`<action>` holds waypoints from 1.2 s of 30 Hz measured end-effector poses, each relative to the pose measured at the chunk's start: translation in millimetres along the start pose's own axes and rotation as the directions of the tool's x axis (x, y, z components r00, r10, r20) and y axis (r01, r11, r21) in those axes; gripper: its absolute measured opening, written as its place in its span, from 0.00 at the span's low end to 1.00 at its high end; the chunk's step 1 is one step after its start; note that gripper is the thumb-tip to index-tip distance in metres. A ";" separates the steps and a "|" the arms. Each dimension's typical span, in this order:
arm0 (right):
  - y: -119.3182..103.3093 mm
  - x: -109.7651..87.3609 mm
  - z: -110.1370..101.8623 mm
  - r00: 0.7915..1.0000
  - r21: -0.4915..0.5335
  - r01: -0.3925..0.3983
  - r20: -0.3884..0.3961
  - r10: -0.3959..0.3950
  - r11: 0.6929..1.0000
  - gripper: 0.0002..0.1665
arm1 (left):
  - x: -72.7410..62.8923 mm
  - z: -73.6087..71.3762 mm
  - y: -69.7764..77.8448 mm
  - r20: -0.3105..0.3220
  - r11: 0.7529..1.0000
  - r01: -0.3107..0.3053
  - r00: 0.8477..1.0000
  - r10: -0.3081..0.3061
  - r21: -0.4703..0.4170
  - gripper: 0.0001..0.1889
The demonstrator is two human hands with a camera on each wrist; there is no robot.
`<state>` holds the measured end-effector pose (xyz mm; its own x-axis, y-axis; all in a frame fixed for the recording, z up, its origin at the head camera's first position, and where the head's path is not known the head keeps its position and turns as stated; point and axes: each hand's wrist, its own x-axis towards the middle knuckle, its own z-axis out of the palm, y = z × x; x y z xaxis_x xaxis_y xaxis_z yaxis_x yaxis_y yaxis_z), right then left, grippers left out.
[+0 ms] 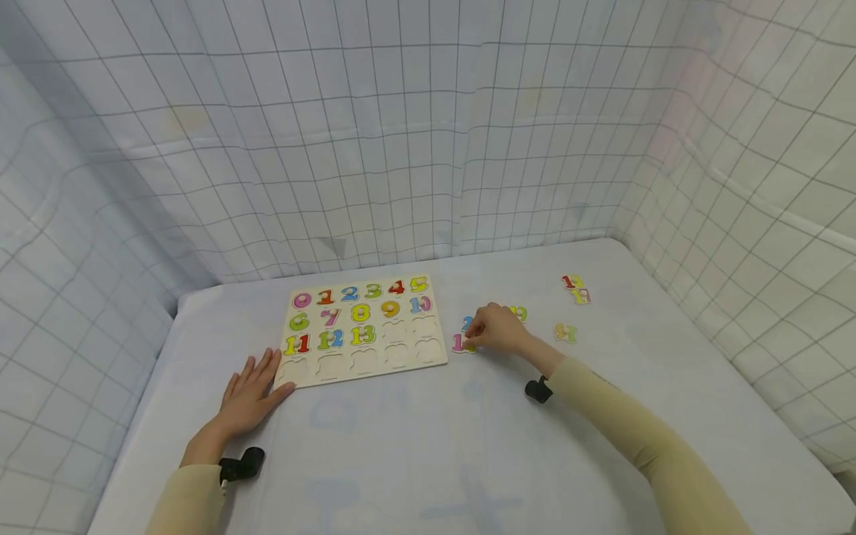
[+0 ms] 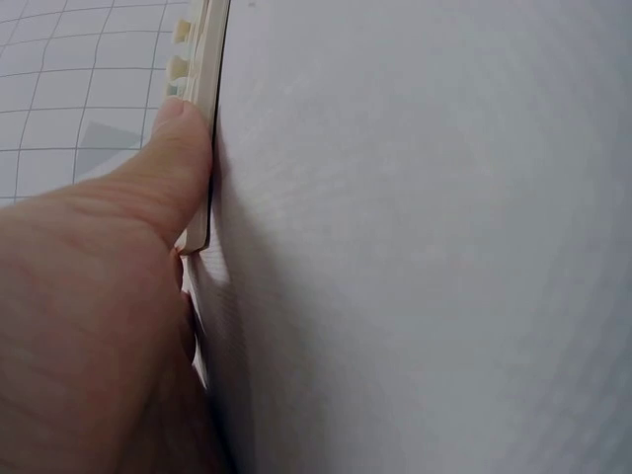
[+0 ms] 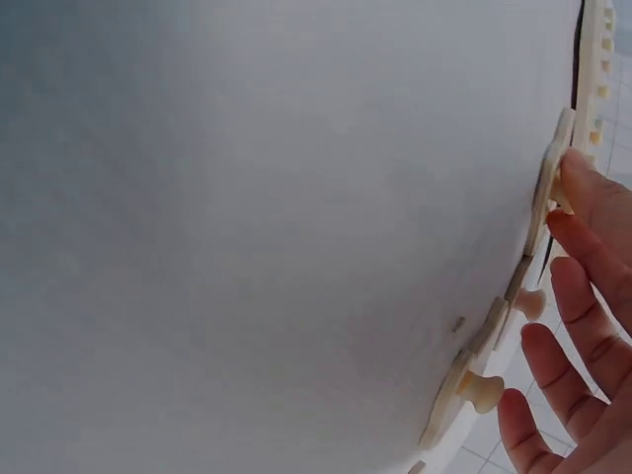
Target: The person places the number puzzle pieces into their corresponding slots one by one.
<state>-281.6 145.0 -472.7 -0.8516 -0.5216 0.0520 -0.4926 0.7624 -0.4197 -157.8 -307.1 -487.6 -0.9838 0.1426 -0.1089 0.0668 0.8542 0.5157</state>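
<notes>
Currently, head view: one number board [image 1: 380, 360] lies on the bench [image 1: 401, 461], left of centre. Count on it: fourteen seated number pieces [image 1: 361, 313], 0 to 13 (six in the back row, five in the second, three in the third). Seven bare recesses [image 1: 364, 362]: two in the third row, five in the front row. Loose pieces, six visible: a pink-led piece [image 1: 459, 344] under the right hand's fingertips, just beside the board's right edge; a blue-led piece [image 1: 467, 323] just behind it; a yellow-green piece [image 1: 519, 313] partly behind the hand; three more [image 1: 565, 332] farther right, two of them close together. Left hand [image 1: 247, 397] lies flat, fingers extended and spread, thumb at the board's near left corner. Right hand [image 1: 500, 328] has its fingers bent down over the pink-led piece. Two black wrist devices [image 1: 247, 464], one per wrist.

Left wrist view: thumb rests against the board's edge; hand has hold of nothing. At least two pale knobs [image 2: 179, 67] beyond it.

Right wrist view: thumb and index finger closed on one piece's knob; three other fingers loosely bent. Two further knobs visible nearby. Whether the pinched piece is lifted: cannot tell.
</notes>
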 end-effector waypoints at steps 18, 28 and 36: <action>-9.5 7.1 1.3 0.992 -0.078 0.109 -0.056 -0.113 0.991 0.09 | -1.0 -1.0 2.0 -0.004 1.000 0.018 1.000 -0.018 0.022 0.45; -42.8 43.8 6.2 0.983 -0.094 0.181 -0.025 -0.184 0.979 0.07 | -2.5 -0.7 1.3 -0.008 1.000 0.009 1.000 -0.009 0.007 0.44; -66.5 74.2 20.9 0.970 -0.086 0.243 0.003 -0.243 0.966 0.07 | -1.0 0.0 2.6 -0.009 1.000 0.018 1.000 -0.018 0.013 0.45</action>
<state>-308.3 47.6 -459.9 -0.7057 -0.6925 0.1497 -0.6980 0.6431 -0.3151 -156.6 -305.0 -486.1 -0.9862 0.1229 -0.1105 0.0513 0.8633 0.5022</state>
